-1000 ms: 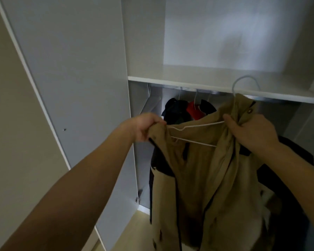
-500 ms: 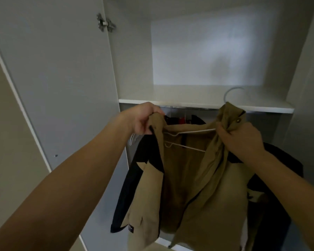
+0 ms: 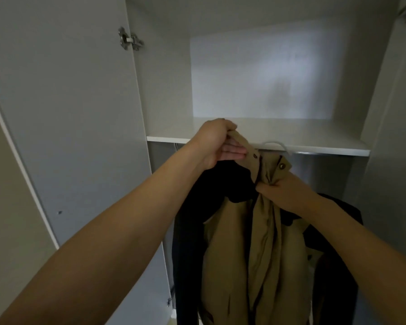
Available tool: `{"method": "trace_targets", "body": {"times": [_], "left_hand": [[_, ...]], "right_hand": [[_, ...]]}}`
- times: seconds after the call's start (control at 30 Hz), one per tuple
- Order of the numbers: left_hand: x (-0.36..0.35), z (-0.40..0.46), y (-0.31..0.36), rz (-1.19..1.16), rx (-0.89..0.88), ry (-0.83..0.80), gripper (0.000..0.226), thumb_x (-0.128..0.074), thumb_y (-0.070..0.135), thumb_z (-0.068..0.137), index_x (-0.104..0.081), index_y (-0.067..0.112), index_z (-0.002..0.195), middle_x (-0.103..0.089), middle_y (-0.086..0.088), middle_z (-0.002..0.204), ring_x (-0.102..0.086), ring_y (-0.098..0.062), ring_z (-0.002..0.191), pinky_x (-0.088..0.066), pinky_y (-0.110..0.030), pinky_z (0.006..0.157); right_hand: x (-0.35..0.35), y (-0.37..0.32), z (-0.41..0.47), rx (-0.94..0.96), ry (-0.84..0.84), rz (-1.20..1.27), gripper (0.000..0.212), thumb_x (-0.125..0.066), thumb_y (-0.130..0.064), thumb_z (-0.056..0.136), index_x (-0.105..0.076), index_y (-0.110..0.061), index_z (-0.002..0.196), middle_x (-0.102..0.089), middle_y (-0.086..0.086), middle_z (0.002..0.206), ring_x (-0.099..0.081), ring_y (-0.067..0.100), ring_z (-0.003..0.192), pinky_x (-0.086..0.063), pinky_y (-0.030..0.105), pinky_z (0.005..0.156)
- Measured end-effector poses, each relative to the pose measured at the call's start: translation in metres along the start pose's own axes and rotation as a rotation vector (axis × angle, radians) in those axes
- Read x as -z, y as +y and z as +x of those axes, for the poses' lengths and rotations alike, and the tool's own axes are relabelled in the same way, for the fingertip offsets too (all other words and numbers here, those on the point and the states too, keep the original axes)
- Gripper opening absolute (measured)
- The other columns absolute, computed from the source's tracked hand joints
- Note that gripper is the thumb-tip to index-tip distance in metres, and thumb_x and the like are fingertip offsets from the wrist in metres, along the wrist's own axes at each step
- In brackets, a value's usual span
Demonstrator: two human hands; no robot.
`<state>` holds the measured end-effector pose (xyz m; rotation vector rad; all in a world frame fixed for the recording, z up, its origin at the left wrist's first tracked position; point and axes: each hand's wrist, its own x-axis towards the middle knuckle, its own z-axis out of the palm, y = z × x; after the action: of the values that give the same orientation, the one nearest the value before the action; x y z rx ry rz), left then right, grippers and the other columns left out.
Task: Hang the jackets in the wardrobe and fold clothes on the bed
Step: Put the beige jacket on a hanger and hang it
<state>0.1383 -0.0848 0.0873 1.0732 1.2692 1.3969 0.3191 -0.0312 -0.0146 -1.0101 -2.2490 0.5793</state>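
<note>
Tan cloth fills the middle of the view: the jacket (image 3: 256, 242) hangs long and upright from a white wire hanger (image 3: 275, 146), its hem dropping out of sight near the bottom edge. The left hand (image 3: 217, 143) is curled round the upper left edge of the collar, pinching the fabric between thumb and fingers. The right hand (image 3: 279, 191), lower and to the right, grips a bunched fold just below the snap buttons.

What the coming move likely turns on is the hook: it rises above both hands, right at the front lip of the wardrobe shelf (image 3: 314, 150), and a bright rail (image 3: 324, 153) runs left to right just under that lip. Whether the hook is already over the rail cannot be told. The left hand is the nearer one to the hook; the right carries the weight from below.

Inside the wardrobe, the upper compartment shows only its white walls. In the lower one, dark garments (image 3: 333, 231) hang behind and on both sides of the tan jacket, touching it. An open door (image 3: 68, 113) stands at left.
</note>
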Motion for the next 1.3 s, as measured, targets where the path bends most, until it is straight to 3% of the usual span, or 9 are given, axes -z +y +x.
{"method": "trace_targets", "body": {"times": [0.13, 0.23, 0.33, 0.43, 0.6, 0.73, 0.97, 1.17, 1.3], "left_hand": [[-0.008, 0.004, 0.003, 0.058, 0.017, 0.012, 0.024, -0.041, 0.017, 0.097, -0.052, 0.001, 0.083, -0.062, -0.009, 0.048, -0.065, -0.022, 0.044, -0.057, -0.033, 0.046], [-0.019, 0.002, -0.001, 0.156, 0.034, 0.025, 0.024, -0.043, 0.017, 0.096, -0.054, 0.001, 0.081, -0.062, -0.008, 0.047, -0.063, -0.021, 0.041, -0.055, -0.030, 0.043], [-0.027, 0.002, 0.000, 0.209, 0.014, 0.021, 0.025, -0.046, 0.018, 0.095, -0.054, 0.005, 0.076, -0.058, -0.007, 0.054, -0.055, -0.016, 0.036, -0.051, -0.027, 0.042], [-0.022, 0.002, 0.005, 0.286, -0.059, 0.010, 0.029, -0.044, 0.025, 0.095, -0.058, 0.006, 0.079, -0.061, -0.007, 0.060, -0.054, -0.017, 0.038, -0.050, -0.026, 0.043], [0.007, -0.037, -0.128, 0.358, -0.544, 0.178, 0.022, -0.054, 0.045, 0.087, -0.051, 0.024, 0.093, -0.056, 0.007, 0.078, -0.056, -0.011, 0.068, -0.049, -0.030, 0.059], [-0.001, -0.060, -0.270, 0.691, 0.059, -0.024, 0.103, -0.072, 0.060, 0.072, -0.011, 0.028, 0.150, -0.031, -0.001, 0.148, -0.040, -0.021, 0.132, -0.038, -0.042, 0.108], [-0.011, -0.017, -0.290, 0.918, 0.249, 0.427, 0.132, -0.065, 0.080, 0.063, 0.015, 0.022, 0.150, -0.003, -0.012, 0.158, -0.010, -0.035, 0.146, -0.016, -0.059, 0.115], [0.000, 0.011, -0.282, 0.799, 0.064, 0.292, 0.056, -0.049, 0.044, 0.096, -0.033, 0.016, 0.142, -0.043, -0.010, 0.142, -0.041, -0.028, 0.133, -0.030, -0.044, 0.114], [0.019, -0.005, -0.286, 0.479, -0.112, 0.345, 0.016, -0.047, 0.013, 0.096, -0.054, 0.024, 0.106, -0.063, 0.003, 0.105, -0.058, -0.016, 0.095, -0.050, -0.024, 0.090]], "right_hand": [[0.000, 0.003, -0.010, 0.012, 0.027, 0.214, 0.044, -0.053, -0.074, 0.071, -0.055, -0.046, 0.104, -0.062, -0.014, 0.108, -0.057, 0.006, 0.100, -0.044, 0.023, 0.087], [-0.006, 0.004, -0.013, 0.062, 0.042, -0.056, 0.089, -0.039, -0.096, 0.056, -0.058, -0.033, 0.117, -0.063, -0.011, 0.102, -0.053, 0.003, 0.088, -0.041, 0.015, 0.075], [-0.011, 0.002, -0.001, 0.024, 0.260, -0.282, 0.062, -0.040, -0.088, 0.068, -0.058, -0.031, 0.085, -0.057, -0.014, 0.072, -0.053, 0.007, 0.068, -0.040, 0.023, 0.058], [-0.008, 0.001, 0.010, -0.063, 0.410, -0.076, 0.035, -0.044, -0.058, 0.083, -0.051, -0.026, 0.069, -0.055, -0.009, 0.066, -0.060, 0.021, 0.073, -0.047, 0.033, 0.067], [-0.005, -0.019, 0.018, -0.156, 0.486, 0.247, 0.031, -0.045, -0.050, 0.077, -0.045, -0.025, 0.058, -0.052, -0.005, 0.060, -0.056, 0.020, 0.067, -0.046, 0.037, 0.070], [-0.007, -0.037, 0.016, -0.130, 0.530, 0.355, 0.031, -0.048, -0.040, 0.082, -0.041, -0.025, 0.055, -0.047, -0.007, 0.056, -0.050, 0.015, 0.061, -0.039, 0.032, 0.066], [-0.006, -0.056, -0.003, -0.060, 0.556, 0.540, 0.035, -0.050, -0.029, 0.085, -0.036, -0.028, 0.053, -0.040, -0.015, 0.045, -0.044, 0.006, 0.051, -0.036, 0.028, 0.058], [0.019, -0.047, -0.019, -0.064, 0.638, 0.652, 0.039, -0.049, -0.025, 0.083, -0.039, -0.033, 0.046, -0.039, -0.012, 0.048, -0.041, 0.007, 0.051, -0.033, 0.027, 0.053], [0.032, -0.021, -0.028, -0.175, 0.769, 0.503, 0.009, -0.052, -0.032, 0.082, -0.056, -0.025, 0.079, -0.055, -0.012, 0.066, -0.052, 0.002, 0.059, -0.041, 0.027, 0.061]]}}
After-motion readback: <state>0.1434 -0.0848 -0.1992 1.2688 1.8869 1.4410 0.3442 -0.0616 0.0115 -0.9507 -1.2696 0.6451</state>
